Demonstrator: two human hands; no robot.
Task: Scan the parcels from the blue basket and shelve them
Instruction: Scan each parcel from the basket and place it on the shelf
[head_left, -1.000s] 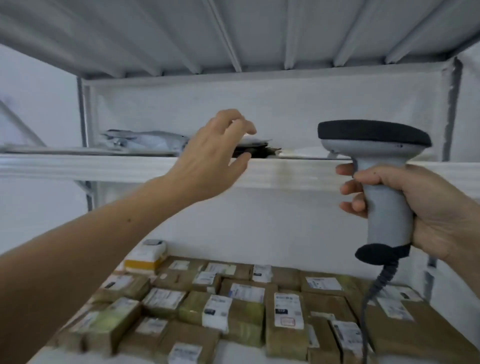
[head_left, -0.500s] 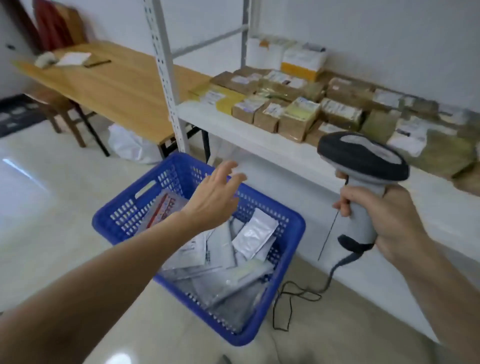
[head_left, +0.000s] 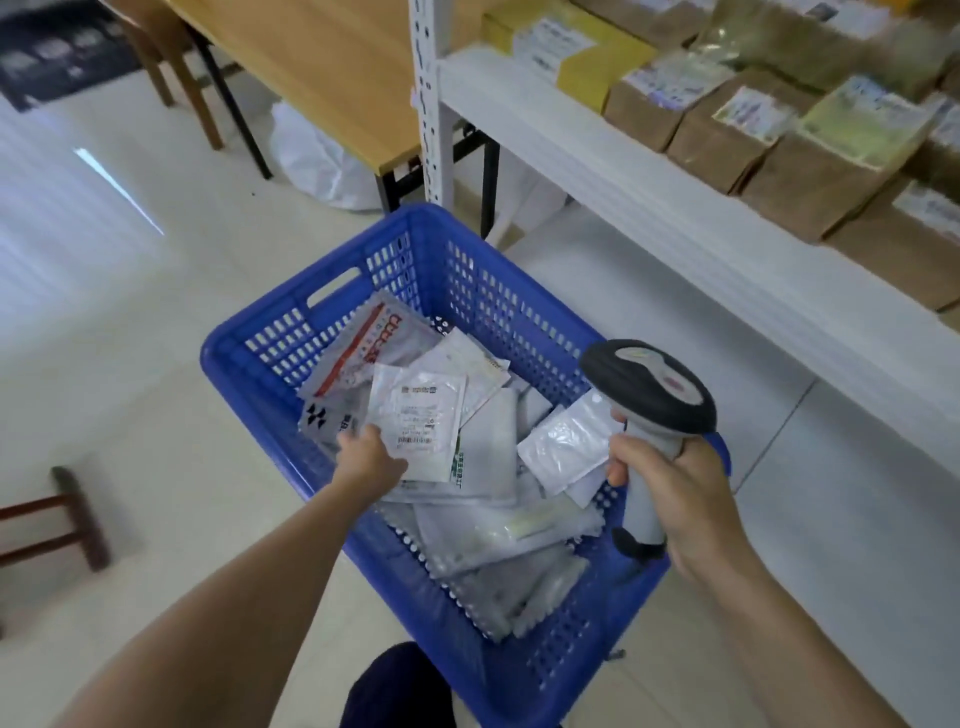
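The blue basket (head_left: 260, 358) stands on the floor below me, filled with several flat plastic mailer parcels. My left hand (head_left: 366, 457) reaches into it and grips a white parcel (head_left: 421, 421) with a barcode label facing up, near the basket's left side. My right hand (head_left: 675, 499) holds a grey handheld scanner (head_left: 647, 392) by its handle over the basket's right rim, its dark head pointing toward the parcels. A clear shiny pouch (head_left: 566, 447) lies just left of the scanner.
A white metal shelf (head_left: 649, 192) runs along the right, loaded with brown labelled cardboard boxes (head_left: 727, 135). Its perforated upright (head_left: 428, 104) stands behind the basket. A wooden table (head_left: 322, 67) is beyond, with a white bag (head_left: 322, 161) under it. A dark stool (head_left: 67, 519) sits at left.
My view swung from the upper shelf down to the basket. My left hand went from the top shelf, open, into the basket and took hold of a white parcel. The scanner stayed in my right hand.
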